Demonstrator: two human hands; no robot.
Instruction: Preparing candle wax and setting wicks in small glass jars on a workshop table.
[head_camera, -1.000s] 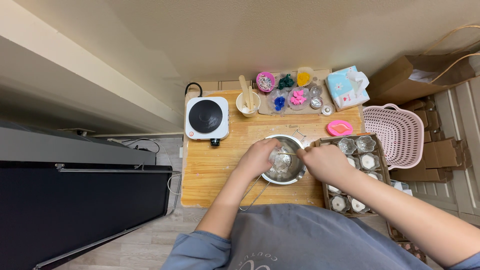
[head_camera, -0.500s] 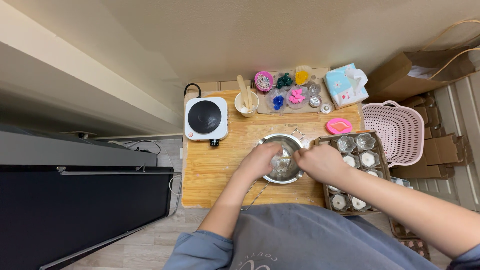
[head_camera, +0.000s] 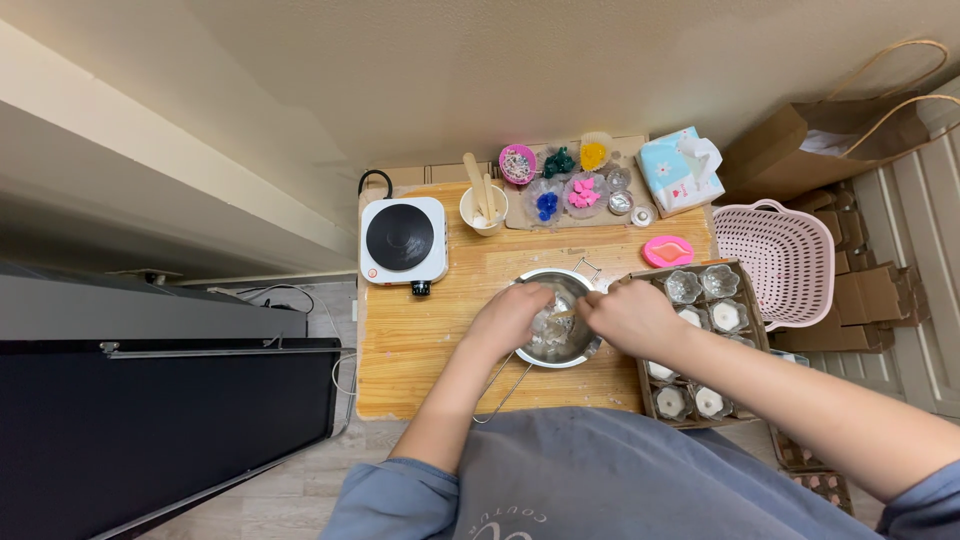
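Both hands meet over a steel bowl (head_camera: 556, 320) at the middle of a wooden table (head_camera: 420, 340): the left hand (head_camera: 508, 318) curls its fingers around a small clear glass (head_camera: 553, 322) held inside the bowl, while the right hand (head_camera: 625, 317) pinches a thin stick (head_camera: 566, 314) that reaches toward the glass. A cardboard tray (head_camera: 700, 340) of glass cups sits just right of the bowl, a hot plate (head_camera: 403, 240) lies at the table's far left, and a pink basket (head_camera: 775, 262) stands beyond the right edge.
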